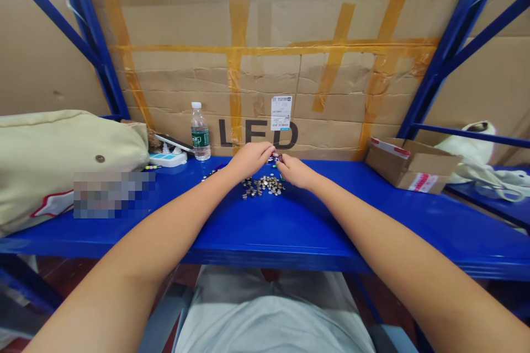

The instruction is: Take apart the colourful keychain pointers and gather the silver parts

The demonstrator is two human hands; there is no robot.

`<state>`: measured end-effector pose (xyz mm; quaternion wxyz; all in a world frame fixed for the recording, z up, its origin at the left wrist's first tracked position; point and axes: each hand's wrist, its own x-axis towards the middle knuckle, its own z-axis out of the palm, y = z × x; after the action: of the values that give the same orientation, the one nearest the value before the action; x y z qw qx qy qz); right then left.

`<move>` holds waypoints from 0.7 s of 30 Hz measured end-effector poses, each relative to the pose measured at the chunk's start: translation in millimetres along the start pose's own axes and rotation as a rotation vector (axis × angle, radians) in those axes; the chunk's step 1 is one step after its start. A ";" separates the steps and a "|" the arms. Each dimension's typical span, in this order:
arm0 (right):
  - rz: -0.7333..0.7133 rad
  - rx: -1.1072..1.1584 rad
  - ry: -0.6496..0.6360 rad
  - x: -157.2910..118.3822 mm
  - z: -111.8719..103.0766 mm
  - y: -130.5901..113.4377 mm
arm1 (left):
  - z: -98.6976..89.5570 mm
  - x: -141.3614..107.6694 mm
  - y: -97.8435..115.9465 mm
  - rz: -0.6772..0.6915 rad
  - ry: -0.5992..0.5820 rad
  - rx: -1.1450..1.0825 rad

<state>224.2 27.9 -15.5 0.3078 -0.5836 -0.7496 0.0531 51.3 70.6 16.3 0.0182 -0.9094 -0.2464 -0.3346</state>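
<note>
Past the pile, my left hand reaches in with its fingers closed and bent down. My right hand meets it from the other side, thumb and fingers pinched together. Small shiny dark-red and silvery bits show between the fingertips; what they are is too small to tell. Just in front of the hands lies a loose pile of small round silvery pieces. Behind my left forearm, more small pieces are partly hidden. A little green bit shows beside my right fingers.
The blue table backs onto a taped cardboard sheet. At left are a cream bag, a white power strip and a water bottle. An open cardboard box stands at right, near white cloth bags.
</note>
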 end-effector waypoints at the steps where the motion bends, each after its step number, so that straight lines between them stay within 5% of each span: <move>1: -0.007 0.020 -0.004 -0.4 -0.5 -0.7 | -0.7 0.1 -0.7 -0.001 0.000 0.000; 10: 0.011 0.226 -0.053 -4.1 -4.1 -4.1 | -6.1 2.1 -6.5 -0.020 0.024 -0.041; 21: -0.021 0.058 0.142 5.5 -2.1 1.5 | -3.3 -1.2 -4.5 0.050 -0.067 -0.017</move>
<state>225.8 32.7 -12.3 0.3775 -0.5688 -0.7301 0.0302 46.5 73.3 17.5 0.0103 -0.9261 -0.2212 -0.3054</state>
